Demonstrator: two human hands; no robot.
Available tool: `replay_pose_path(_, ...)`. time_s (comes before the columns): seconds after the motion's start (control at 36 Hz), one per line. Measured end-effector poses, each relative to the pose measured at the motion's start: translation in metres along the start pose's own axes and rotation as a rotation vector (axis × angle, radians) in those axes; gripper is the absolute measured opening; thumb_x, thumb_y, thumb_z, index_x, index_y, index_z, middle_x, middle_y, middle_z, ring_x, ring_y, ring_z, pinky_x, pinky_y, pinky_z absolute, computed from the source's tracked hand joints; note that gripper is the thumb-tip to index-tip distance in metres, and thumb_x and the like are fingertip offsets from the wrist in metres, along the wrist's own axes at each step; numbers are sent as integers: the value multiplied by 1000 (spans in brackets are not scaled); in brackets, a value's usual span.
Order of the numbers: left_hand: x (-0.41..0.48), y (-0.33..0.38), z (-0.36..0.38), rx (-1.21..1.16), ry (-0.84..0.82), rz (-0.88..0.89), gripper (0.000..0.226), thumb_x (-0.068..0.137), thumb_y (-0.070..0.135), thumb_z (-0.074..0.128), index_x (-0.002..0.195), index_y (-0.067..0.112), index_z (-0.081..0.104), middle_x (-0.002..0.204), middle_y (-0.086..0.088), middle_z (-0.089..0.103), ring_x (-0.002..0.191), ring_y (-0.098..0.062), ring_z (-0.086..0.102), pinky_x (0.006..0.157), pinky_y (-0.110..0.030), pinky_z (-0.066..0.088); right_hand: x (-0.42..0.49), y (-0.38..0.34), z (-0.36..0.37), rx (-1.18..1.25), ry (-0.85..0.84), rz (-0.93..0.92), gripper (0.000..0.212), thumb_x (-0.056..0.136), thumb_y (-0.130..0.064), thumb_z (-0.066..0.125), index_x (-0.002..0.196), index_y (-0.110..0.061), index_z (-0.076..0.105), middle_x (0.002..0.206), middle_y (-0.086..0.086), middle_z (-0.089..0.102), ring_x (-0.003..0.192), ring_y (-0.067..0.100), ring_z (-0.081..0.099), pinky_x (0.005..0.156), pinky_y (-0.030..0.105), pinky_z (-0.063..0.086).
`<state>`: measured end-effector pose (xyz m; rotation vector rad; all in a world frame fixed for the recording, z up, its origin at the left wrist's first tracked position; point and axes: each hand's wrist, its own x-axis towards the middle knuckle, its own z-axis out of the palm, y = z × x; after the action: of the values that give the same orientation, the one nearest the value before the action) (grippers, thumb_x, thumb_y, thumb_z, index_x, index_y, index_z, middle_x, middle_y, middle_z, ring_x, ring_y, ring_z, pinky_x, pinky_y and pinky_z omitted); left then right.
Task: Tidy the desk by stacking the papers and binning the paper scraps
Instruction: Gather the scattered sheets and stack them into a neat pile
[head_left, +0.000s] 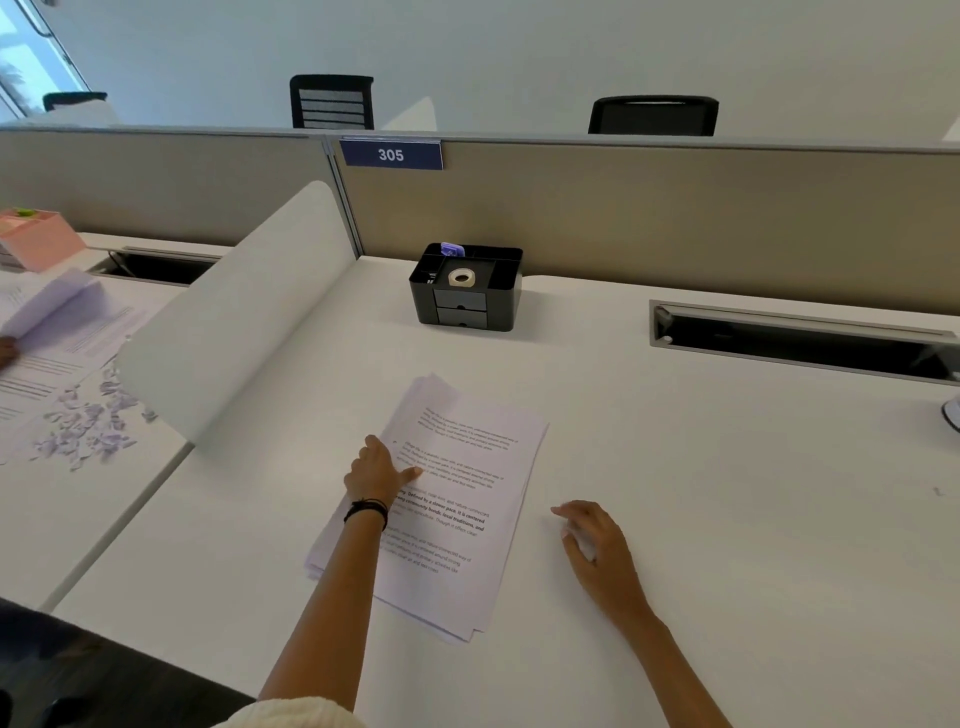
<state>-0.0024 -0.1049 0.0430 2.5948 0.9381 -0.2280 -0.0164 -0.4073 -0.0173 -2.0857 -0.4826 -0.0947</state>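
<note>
1. The white desk (675, 467) fills the view, with a curved white divider (234, 322) fencing it off from the neighbouring desk on the left.
2. The stack of papers (467, 519) lies mid-desk, printed side up and skewed. Its sheets are fanned at the far corner and the near edge, so the stacking step looks underway, not finished.
3. The paper scraps (88, 431) are a loose scatter on the neighbouring desk, past the divider. No bin is in shot.
4. A black organiser (467, 291) sits at the back, well apart from the stack.
5. The left hand (379, 473) is planted on the stack's left edge, thumb laid flat across the top sheet. Whether the bent fingers hook that edge, I can't tell.
6. The right hand (597, 545) sits just right of the stack, off the paper. Its fingers are loosely curled and it holds nothing I can make out.
7. The next move likely needs the right hand in against the right edge, both hands squaring the sheets flush. After that comes the scraps, and finding a bin.
</note>
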Motion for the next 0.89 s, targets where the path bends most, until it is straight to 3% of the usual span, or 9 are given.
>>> replay_pose_path(0.11,-10,12,9,-32,-14,46,74,76,51,68,119,0,35,119,-15,49,104,-32,55,77,-38,46,-5,1,4,-184,-142,-121,42,90,-40,38,130,-33,49,141,-20,33,128,-8,27,104,11,17)
replay_pose_path(0.22,-23,24,21,-97,-38,92,74,73,53,69,115,1,38,117,-15,44,98,-32,57,69,-35,44,-7,4,9,-266,-189,-153,47,95,-49,28,129,-27,52,144,-11,34,131,1,27,108,8,5)
replay_pose_path(0.31,-28,28,29,-167,-64,139,68,77,47,69,117,2,39,118,-13,44,97,-32,57,71,-35,44,-5,8,9,-268,-130,-115,44,94,-43,31,121,-23,59,139,-7,43,127,4,33,108,9,11)
replay_pose_path(0.39,-31,29,35,-353,-70,181,50,85,31,64,119,6,38,121,-11,51,98,-27,57,72,-32,46,-4,11,6,-216,-51,-61,39,89,-34,35,114,-22,63,134,-10,45,123,3,37,107,22,28)
replay_pose_path(0.47,-37,33,38,-550,-84,226,32,90,20,58,112,14,36,114,-12,61,85,-25,62,69,-35,53,-2,11,2,-114,18,0,29,89,-26,43,108,-24,64,134,-9,46,123,3,40,106,31,36)
replay_pose_path(0.56,-47,42,37,-694,-64,286,28,90,20,58,110,17,38,104,-11,65,76,-23,66,59,-31,57,1,2,-4,19,124,118,29,90,-33,42,116,-37,54,139,-8,40,128,5,35,109,27,28)
replay_pose_path(0.64,-58,55,30,-816,-70,345,30,90,21,58,113,17,39,98,-3,64,71,-17,67,54,-23,55,3,-1,-12,155,280,246,39,93,-19,50,131,-24,44,139,-3,37,130,12,36,108,36,33)
replay_pose_path(0.78,-70,75,17,-948,-93,437,31,90,21,58,115,18,39,98,-1,66,69,-18,69,56,-24,56,11,-8,-35,506,423,525,52,91,-11,54,138,-20,33,137,4,40,116,14,46,94,28,38)
replay_pose_path(0.89,-80,87,11,-1011,-107,517,31,89,24,59,112,21,38,102,-2,64,72,-17,69,56,-25,56,20,-11,-59,679,269,623,41,92,-17,54,131,-16,44,125,4,55,102,11,59,76,16,50)
